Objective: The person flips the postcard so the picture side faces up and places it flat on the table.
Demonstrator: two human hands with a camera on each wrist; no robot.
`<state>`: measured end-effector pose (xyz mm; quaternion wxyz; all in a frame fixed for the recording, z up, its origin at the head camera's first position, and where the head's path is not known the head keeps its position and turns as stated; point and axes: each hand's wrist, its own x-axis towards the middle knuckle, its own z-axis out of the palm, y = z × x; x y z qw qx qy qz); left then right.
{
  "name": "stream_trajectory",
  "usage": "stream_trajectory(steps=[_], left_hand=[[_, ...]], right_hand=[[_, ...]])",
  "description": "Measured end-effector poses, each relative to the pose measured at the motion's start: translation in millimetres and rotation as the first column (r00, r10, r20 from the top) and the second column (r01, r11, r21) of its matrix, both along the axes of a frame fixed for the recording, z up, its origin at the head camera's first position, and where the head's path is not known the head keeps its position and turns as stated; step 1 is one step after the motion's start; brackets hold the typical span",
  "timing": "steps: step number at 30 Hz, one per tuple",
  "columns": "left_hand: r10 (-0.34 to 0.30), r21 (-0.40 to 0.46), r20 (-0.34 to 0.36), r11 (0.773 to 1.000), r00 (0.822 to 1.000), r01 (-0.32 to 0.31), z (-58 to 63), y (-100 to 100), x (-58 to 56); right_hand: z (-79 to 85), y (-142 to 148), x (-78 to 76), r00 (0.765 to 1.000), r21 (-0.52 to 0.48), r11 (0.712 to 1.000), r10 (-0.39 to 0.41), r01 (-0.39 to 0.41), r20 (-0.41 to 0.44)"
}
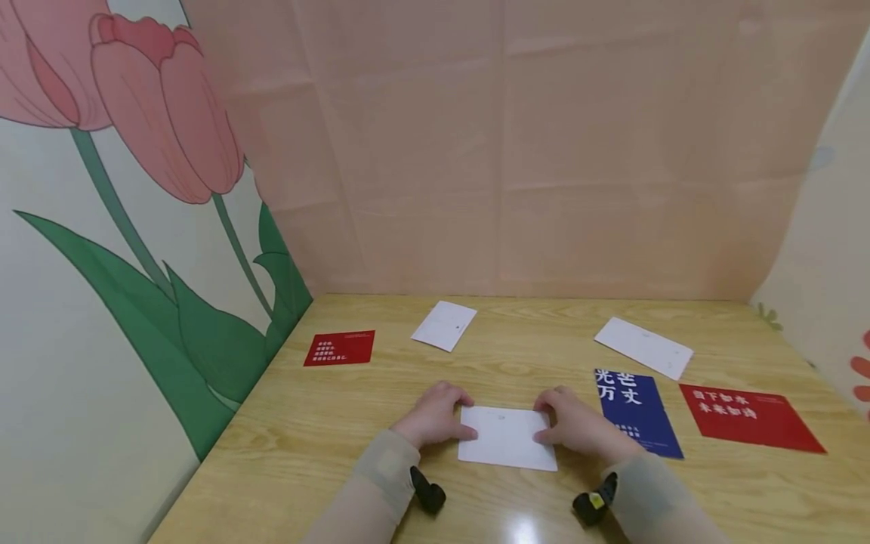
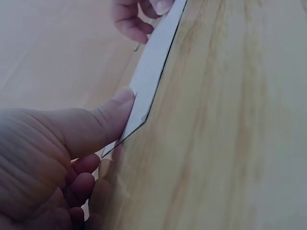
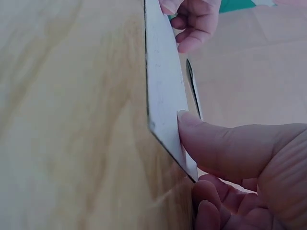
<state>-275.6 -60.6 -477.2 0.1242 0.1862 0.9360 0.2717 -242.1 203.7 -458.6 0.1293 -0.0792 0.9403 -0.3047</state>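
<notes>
A white card (image 1: 506, 446) lies between both hands near the front of the wooden table, with a small faint mark close to its far edge. My left hand (image 1: 436, 415) pinches its left side, thumb on the upper face and fingers curled at the far corner. At the opposite side my right hand (image 1: 578, 427) pinches it the same way. Both wrist views show the card (image 2: 151, 67) close over the tabletop, each thumb on its white face and fingertips partly hidden behind its edge. Just right of the right hand lies a dark blue card (image 1: 642, 412) with white characters.
Beyond the blue card lies a red card (image 1: 754, 419) with white writing. Another red card (image 1: 340, 349) is at the far left of the table (image 1: 272, 468). Two more white cards lie farther back, one left of centre (image 1: 445, 325) and one to the right (image 1: 642, 346). A pink sheet (image 1: 503, 151) hangs behind.
</notes>
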Motion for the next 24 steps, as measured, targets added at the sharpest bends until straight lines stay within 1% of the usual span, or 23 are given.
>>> stream_trajectory(steps=[8, 16, 24], left_hand=[[0.009, -0.007, 0.011, 1.0, 1.0, -0.009, 2.9, -0.2, 0.4], [-0.005, -0.009, 0.006, 1.0, 1.0, 0.005, 5.6, -0.4, 1.6], [-0.011, -0.021, -0.005, 1.0, 1.0, 0.011, 2.5, -0.1, 0.9]], right_hand=[[4.7, 1.2, -0.6, 1.0, -0.013, 1.0, 0.01, -0.01, -0.003], [2.2, 2.0, -1.5, 1.0, -0.014, 1.0, 0.011, -0.011, -0.003], [1.4, -0.3, -0.4, 1.0, 0.008, 1.0, 0.006, -0.006, -0.015]])
